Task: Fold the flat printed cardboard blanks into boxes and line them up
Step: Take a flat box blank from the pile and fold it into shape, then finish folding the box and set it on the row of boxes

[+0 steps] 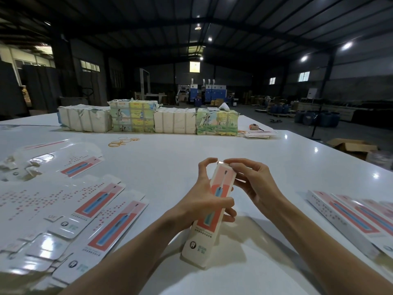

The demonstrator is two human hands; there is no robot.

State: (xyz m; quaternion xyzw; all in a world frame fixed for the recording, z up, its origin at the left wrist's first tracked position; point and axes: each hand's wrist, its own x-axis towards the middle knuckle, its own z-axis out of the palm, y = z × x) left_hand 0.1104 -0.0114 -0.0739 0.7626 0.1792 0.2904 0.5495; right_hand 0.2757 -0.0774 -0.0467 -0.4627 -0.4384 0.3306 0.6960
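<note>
In the head view, the half-formed box (202, 239) stood tilted, its lower end down at the table (170, 158). The left hand (204, 199) gripped its middle, and the right hand (253, 184) pinched the top flap. Tucking well probably meant keeping the body square. Flat blanks (85, 209) lay left of the box and finished boxes (350, 218) right, with bare tabletop beyond it.
</note>
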